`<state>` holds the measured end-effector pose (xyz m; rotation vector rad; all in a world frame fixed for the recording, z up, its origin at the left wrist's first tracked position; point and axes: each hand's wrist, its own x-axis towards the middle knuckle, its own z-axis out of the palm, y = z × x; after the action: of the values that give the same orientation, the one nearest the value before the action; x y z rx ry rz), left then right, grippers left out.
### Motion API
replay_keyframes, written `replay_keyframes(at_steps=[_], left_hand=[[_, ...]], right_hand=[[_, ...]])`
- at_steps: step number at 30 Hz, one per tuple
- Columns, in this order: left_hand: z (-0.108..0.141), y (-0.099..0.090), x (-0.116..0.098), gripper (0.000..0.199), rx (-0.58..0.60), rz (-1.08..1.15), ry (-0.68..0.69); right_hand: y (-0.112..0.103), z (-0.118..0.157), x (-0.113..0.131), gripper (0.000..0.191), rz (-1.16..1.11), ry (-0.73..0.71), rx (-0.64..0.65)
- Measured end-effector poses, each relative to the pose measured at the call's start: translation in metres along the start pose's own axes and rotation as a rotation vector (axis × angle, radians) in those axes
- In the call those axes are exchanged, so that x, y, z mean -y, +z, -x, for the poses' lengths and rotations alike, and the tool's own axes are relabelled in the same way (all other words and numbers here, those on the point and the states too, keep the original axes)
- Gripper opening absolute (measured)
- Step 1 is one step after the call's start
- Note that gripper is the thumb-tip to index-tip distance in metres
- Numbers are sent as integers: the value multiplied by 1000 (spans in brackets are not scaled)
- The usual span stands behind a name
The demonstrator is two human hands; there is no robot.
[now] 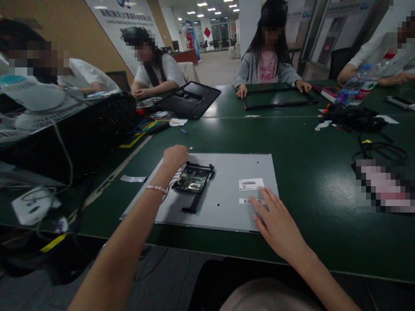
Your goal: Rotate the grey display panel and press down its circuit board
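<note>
Panel (pixel 230 168), flat and grey, lies near the close edge of the green worktop (pixel 311 185). Over its near right part the right hand (pixel 275 220) is spread, grip loose, fingertips by the white label (pixel 246 184); whether they press down, one cannot tell. The left hand (pixel 175 157) bends in at the far left corner, fingers curled out of sight, so whether its grip pinches anything cannot be told. Beside that wrist a circuit board (pixel 191 183) and black bracket (pixel 194 203) rest on the panel.

The step in hand looks like steadying or shifting the panel with both hands; the next move seems to call for keeping it level and the circuit board clear of knocks.

Left of the panel lies a pale strip (pixel 132 178). Farther off are a black cover (pixel 197 101), a heap of dark cables (pixel 353 116) and plastic bottles (pixel 352 86). Across the worktop, a person (pixel 267 65) holds a black frame (pixel 282 105); others sit to either side. Behind them, the room runs back under ceiling lights (pixel 202 4).
</note>
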<state>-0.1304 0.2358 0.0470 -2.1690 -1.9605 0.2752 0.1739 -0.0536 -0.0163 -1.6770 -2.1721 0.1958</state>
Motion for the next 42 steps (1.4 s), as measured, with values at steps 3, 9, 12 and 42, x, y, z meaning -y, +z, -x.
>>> replay_keyframes(at_steps=[3, 9, 12, 42], left_hand=[[-2, 6, 10, 30, -23, -16, 2], [2, 5, 38, 25, -58, -43, 1], [4, 1, 54, 20, -37, -55, -18], [78, 34, 103, 59, -116, -25, -255]], right_hand=[[0, -1, 1, 47, 1, 3, -4], [0, -2, 1, 47, -6, -2, 8], [1, -2, 0, 47, -13, 6, 12], [0, -2, -2, 47, -20, 2, -9]])
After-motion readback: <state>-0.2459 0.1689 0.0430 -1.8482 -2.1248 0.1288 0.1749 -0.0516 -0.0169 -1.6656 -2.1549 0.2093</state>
